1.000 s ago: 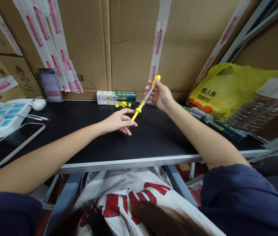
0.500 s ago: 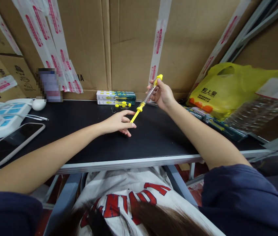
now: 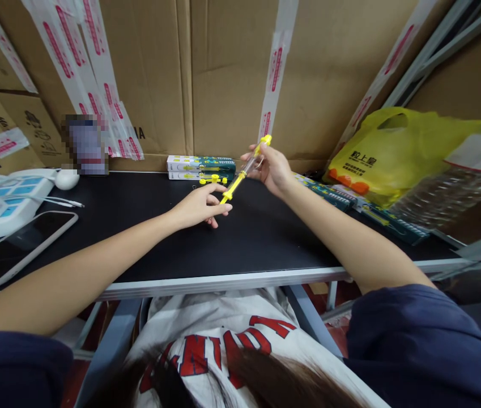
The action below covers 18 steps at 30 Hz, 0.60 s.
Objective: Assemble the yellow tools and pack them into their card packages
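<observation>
Both my hands are on a slim yellow-and-clear syringe-like tube (image 3: pixel 237 182), which slants above the black tabletop. My right hand (image 3: pixel 272 169) grips its clear upper part, close to the yellow cap, with the fingers curled round it. At the lower end, the thumb and index finger of my left hand (image 3: pixel 200 206) pinch the yellow tip, just below a yellow collar. A small yellow plastic part (image 3: pixel 213 179) lies behind my left hand, partly covered by its fingers. Beyond it, a white and green printed box (image 3: pixel 200 168) lies against the cardboard.
On the right sit more green printed boxes (image 3: pixel 329 194), a yellow plastic bag (image 3: pixel 397 153) and a clear plastic bottle (image 3: pixel 444 184). A power strip (image 3: pixel 32 198) with cables and a phone (image 3: pixel 23 246) occupy the left. Cardboard (image 3: pixel 227 73) walls the back.
The yellow collar has moved down toward my left fingers, and less thin yellow rod shows below it. My right hand has shifted slightly left and down, my left hand slightly up.
</observation>
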Available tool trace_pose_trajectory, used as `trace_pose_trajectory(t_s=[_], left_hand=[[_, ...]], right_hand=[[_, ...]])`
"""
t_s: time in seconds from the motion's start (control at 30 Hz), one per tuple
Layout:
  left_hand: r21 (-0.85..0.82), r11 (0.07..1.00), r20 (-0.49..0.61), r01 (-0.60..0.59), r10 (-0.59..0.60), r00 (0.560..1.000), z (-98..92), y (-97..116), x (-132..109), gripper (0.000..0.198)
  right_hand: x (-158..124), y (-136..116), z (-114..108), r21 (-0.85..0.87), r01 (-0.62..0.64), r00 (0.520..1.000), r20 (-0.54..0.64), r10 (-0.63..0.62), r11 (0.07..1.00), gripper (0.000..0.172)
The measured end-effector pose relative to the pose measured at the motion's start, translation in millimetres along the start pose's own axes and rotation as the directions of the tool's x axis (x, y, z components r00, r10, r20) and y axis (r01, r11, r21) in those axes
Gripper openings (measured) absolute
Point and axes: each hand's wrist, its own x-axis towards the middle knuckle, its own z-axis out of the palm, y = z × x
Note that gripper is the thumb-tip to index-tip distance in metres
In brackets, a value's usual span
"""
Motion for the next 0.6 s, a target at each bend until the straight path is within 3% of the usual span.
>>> trace_pose_trajectory(t_s=[0.1, 0.2, 0.37, 0.5, 0.6], left_hand=[[0.146, 0.988, -0.061, -0.049, 0.058, 0.996, -8.0, -6.3, 1.4, 0.039], [0.308, 0.949, -0.137, -0.074, 0.122, 0.983, -15.1, -11.7, 2.8, 0.031], [0.612, 0.789, -0.228, -0.041, 0.226, 0.947, -26.3, -16.3, 7.2, 0.024], [0.759, 0.651, -0.199, 0.015, 0.21, 0.957, -35.9, -20.9, 11.2, 0.026], [0.819, 0.574, -0.127, 0.008, 0.167, 0.978, -41.3, -25.1, 13.1, 0.028]], right_hand=[[-8.1, 5.3, 10.7, 0.032, -0.015, 0.996, 0.09, 0.012, 0.999, 0.047], [-9.5, 6.9, 11.9, 0.037, -0.015, 0.994, 0.109, 0.011, 0.999, 0.044], [-1.6, 11.2, -0.6, -0.001, -0.071, 0.991, 0.114, 0.071, 0.997, 0.038], [1.9, 19.8, -11.2, -0.224, -0.121, 0.94, 0.287, 0.184, 0.967, 0.036], [2.3, 28.6, -14.9, -0.486, -0.015, 0.894, 0.384, 0.229, 0.874, 0.035]])
